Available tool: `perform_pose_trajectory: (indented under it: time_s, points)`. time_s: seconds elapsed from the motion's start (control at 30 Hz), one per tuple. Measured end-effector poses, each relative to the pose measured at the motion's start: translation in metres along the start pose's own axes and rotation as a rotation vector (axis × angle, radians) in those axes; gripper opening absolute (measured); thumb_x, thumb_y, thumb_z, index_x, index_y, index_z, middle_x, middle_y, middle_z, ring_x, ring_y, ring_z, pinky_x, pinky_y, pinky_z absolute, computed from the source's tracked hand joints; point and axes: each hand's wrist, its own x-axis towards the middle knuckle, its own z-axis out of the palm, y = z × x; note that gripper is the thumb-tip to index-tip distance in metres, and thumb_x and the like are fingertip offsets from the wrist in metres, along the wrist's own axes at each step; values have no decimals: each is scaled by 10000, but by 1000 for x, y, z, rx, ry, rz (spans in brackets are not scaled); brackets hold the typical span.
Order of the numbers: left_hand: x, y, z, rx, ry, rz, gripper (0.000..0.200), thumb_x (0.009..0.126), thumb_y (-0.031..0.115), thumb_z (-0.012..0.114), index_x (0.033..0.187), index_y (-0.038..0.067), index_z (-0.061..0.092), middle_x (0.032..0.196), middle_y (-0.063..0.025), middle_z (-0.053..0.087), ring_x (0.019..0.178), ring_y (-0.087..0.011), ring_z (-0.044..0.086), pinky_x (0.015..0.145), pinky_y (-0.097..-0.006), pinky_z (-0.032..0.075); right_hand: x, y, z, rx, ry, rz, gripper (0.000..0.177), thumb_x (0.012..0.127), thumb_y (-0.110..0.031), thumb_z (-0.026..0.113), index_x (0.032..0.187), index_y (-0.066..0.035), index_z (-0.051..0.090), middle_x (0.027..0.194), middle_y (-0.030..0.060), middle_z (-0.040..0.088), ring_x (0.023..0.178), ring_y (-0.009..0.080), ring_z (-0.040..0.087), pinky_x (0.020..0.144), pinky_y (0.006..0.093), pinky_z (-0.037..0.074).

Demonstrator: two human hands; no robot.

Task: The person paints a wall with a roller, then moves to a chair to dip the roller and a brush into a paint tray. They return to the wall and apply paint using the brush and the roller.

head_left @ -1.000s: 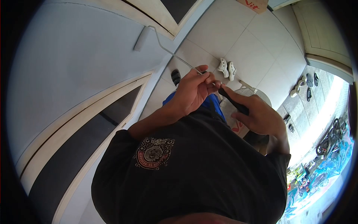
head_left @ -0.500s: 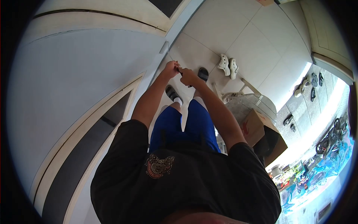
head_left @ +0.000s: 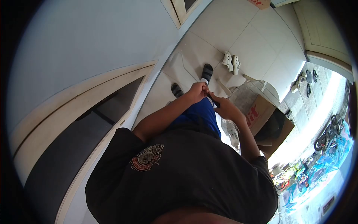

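**Both hands closed on a slim-shafted paint roller above pale tiles**

The left hand (head_left: 198, 92) is curled into a loose fist around the shaft of the paint roller (head_left: 214, 100), while the right hand (head_left: 226, 108) is wrapped about its smooth, dark handle; the two sit close together in front of the blue cloth shorts (head_left: 201, 116). Beyond the left hand the bare rod, thin and bent, reaches out over the glossy floor tiles (head_left: 214, 28); its far end is too faint against them to make out.

To the left stands a flat, matt, blue-grey wall (head_left: 85, 48), with a cream frame (head_left: 56, 100) around a dark panel (head_left: 100, 119). Dark strapped sandals (head_left: 207, 72) are on the feet. A pair of white clogs (head_left: 232, 63), rounded and pierced with holes, lies on the floor nearby. Right of the hands, an open cardboard box (head_left: 260, 112) with red lettering stands beside a round, greyish stool top (head_left: 242, 99). The black T-shirt (head_left: 201, 168) bears an ornate printed emblem (head_left: 147, 158).
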Motion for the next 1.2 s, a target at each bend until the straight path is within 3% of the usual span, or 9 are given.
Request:
perform_pose_trajectory:
  time_s: [0.1, 0.27, 0.5, 0.6, 0.67, 0.77, 0.87, 1.03, 1.2]
  points:
    - [-59, 0, 17, 76, -81, 68, 152, 923, 55, 378, 780, 107, 380, 623, 10, 377, 612, -163, 470, 914, -479, 517, -35, -20, 23, 64, 53, 2, 785, 760, -34, 626, 1484, -162, 352, 1087, 299, 616, 989, 436, 607, 897, 415, 463]
    - [-117, 9, 14, 61, -117, 145, 163, 944, 93, 411, 788, 135, 392, 632, 7, 404, 634, -174, 488, 678, -342, 457, -67, -79, 34, 97, 73, -23, 762, 788, -31, 616, 1489, -145, 340, 1122, 291, 614, 1024, 423, 604, 920, 406, 452]
    - [-147, 30, 5, 134, -92, 249, 169, 884, 81, 413, 719, 102, 383, 641, -6, 407, 626, -186, 492, 704, -386, 495, -58, -87, 47, 84, 101, -191, 764, 791, -41, 619, 1494, -141, 336, 1090, 285, 620, 953, 374, 634, 902, 384, 460]
    - [-123, 40, -10, 145, -78, 261, 198, 901, 75, 413, 711, 126, 385, 608, 4, 370, 597, -161, 454, 738, -413, 518, -35, -81, 53, 100, 146, -286, 771, 783, -38, 602, 1498, -142, 333, 1019, 273, 640, 883, 337, 654, 867, 377, 476]
    - [-97, 46, -29, 150, -14, 259, 208, 890, 74, 417, 691, 124, 379, 606, 5, 365, 581, -157, 442, 750, -436, 529, -9, -79, 56, 98, 112, -194, 750, 727, -7, 555, 1453, -47, 372, 961, 321, 633, 909, 457, 627, 844, 428, 490]
    - [-6, 68, -99, 193, 122, 243, 200, 870, 76, 430, 678, 106, 382, 606, -11, 376, 553, -167, 434, 698, -463, 541, 68, -52, 82, 264, -58, 15, 786, 703, 8, 537, 1464, -56, 351, 943, 332, 630, 882, 478, 621, 810, 441, 505]
    - [32, 74, -106, 213, 222, 251, 180, 863, 73, 437, 688, 84, 394, 608, -33, 393, 534, -185, 432, 619, -467, 537, 133, 10, 144, 119, 275, -315, 805, 731, -14, 567, 1493, -120, 330, 652, 206, 613, 492, 265, 608, 532, 376, 506]
    - [-46, 56, -34, 108, 60, 199, 199, 899, 78, 422, 702, 90, 406, 637, -42, 429, 608, -202, 471, 699, -420, 504, 27, -37, 32, 333, -87, -54, 808, 760, -13, 545, 1516, -170, 304, 599, 113, 550, 443, 180, 549, 448, 325, 475]
    - [-110, 50, 15, 73, 7, 254, 188, 885, 68, 435, 704, 104, 400, 650, -14, 444, 632, -178, 497, 693, -367, 479, 1, -45, 12, 337, -81, -213, 802, 769, -9, 535, 1521, -150, 295, 570, 90, 524, 435, 168, 533, 456, 314, 468]
